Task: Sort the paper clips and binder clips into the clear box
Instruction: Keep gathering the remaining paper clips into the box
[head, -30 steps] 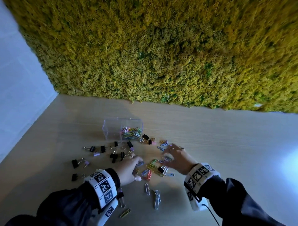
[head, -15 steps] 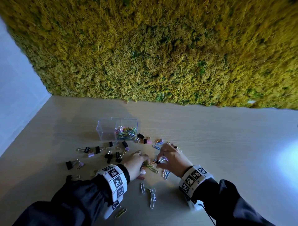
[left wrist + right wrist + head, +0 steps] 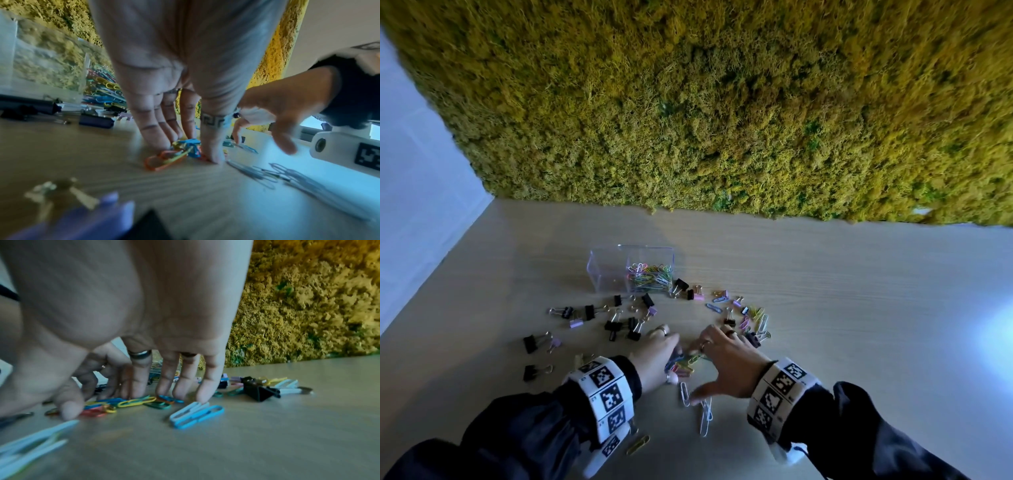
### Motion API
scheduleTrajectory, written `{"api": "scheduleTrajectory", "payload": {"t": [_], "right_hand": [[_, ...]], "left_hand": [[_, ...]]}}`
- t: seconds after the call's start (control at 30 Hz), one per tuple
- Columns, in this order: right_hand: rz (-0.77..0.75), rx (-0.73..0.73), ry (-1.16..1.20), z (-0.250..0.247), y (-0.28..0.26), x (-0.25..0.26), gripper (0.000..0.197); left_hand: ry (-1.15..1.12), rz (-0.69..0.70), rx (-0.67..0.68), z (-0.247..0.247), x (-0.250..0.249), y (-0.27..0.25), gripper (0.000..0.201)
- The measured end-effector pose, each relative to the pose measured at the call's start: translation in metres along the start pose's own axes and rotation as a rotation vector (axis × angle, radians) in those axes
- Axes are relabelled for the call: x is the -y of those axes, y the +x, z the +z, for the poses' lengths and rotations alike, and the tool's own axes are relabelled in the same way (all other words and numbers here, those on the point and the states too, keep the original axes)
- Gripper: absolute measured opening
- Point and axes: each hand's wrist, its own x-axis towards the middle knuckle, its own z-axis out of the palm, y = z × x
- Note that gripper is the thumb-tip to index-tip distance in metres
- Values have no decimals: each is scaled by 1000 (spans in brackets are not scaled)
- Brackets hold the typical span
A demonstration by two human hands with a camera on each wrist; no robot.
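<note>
The clear box (image 3: pixel 606 270) stands mid-table with coloured paper clips (image 3: pixel 650 275) in its right compartment; the left one looks empty. A bunch of coloured paper clips (image 3: pixel 685 363) lies between my hands. My left hand (image 3: pixel 661 356) pinches this bunch (image 3: pixel 174 152) between fingertips and thumb on the tabletop. To its right, my right hand (image 3: pixel 709 370) is spread, its fingertips (image 3: pixel 139 392) pressing the bunch's right side (image 3: pixel 135 402); the little finger touches a blue and white clip pair (image 3: pixel 195 415). Black and lilac binder clips (image 3: pixel 613 322) lie scattered left of the hands.
More paper and binder clips (image 3: pixel 753 318) lie right of the box, among them a black binder clip (image 3: pixel 259 392). White paper clips (image 3: pixel 703 411) and a gold one (image 3: pixel 637 444) lie near my wrists. A moss wall (image 3: pixel 722 120) backs the table; a white wall (image 3: pixel 414 188) stands left.
Both hands have drawn together, raking loose coloured paper clips into one bunch between them. The left hand has closed its fingertips and thumb on that bunch.
</note>
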Motion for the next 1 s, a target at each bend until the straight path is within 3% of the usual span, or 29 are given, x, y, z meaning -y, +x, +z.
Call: {"api": "scheduleTrajectory", "payload": {"t": [0.2, 0.4, 0.6, 0.73, 1.0], "right_hand": [[-90, 55, 115, 19, -14, 1, 86], [-89, -16, 218, 20, -5, 6, 47], [13, -138, 319, 9, 8, 6, 15], [21, -164, 273, -2, 17, 4, 16], [-15, -79, 38, -11, 22, 1, 24]], "left_hand": [[49, 65, 26, 7, 6, -7, 56], [64, 99, -42, 6, 7, 2, 18], [90, 76, -44, 1, 1, 7, 18], [76, 54, -31, -1, -2, 12, 21], [-40, -1, 23, -8, 6, 15, 19]]}}
